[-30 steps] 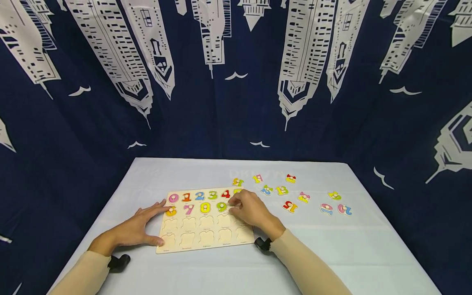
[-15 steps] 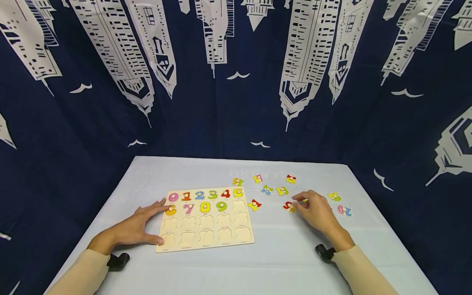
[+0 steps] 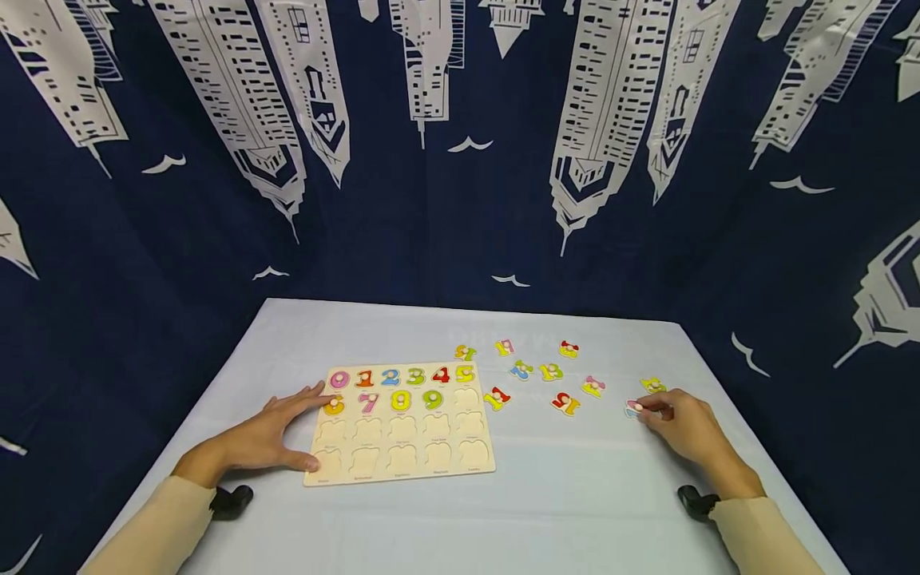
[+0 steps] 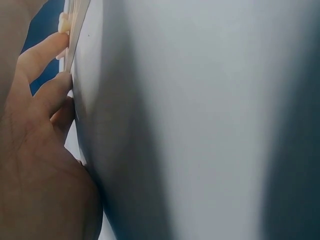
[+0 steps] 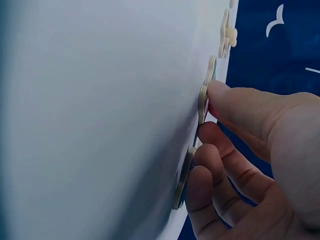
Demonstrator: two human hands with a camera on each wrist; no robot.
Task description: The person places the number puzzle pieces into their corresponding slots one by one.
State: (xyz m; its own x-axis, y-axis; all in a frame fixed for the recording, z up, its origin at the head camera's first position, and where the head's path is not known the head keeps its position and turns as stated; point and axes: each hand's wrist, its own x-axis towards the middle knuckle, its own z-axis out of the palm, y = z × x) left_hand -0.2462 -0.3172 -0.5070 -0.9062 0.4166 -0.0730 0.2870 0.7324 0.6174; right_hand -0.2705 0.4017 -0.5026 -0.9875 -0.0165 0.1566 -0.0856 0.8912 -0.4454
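A wooden number board lies on the table, with coloured digits 0 to 9 in its upper two rows and bare recesses below. Spread over its left edge, my left hand rests its fingertips by the orange 6 and its thumb near the lower corner. To the far right, my right hand pinches a blue and pink number piece with thumb and fingers, the piece partly covered. The right wrist view has that piece edge-on at the thumb, low against the table.
Loose number pieces lie right of and behind the board, among them an orange-red 15, a yellow-red one by the board's edge and a yellow-green one near my right hand. A dark blue patterned cloth hangs behind the table.
My right hand has moved from the board's right side, across the loose pieces, to the blue and pink piece, which it now pinches. My left hand stays on the board.
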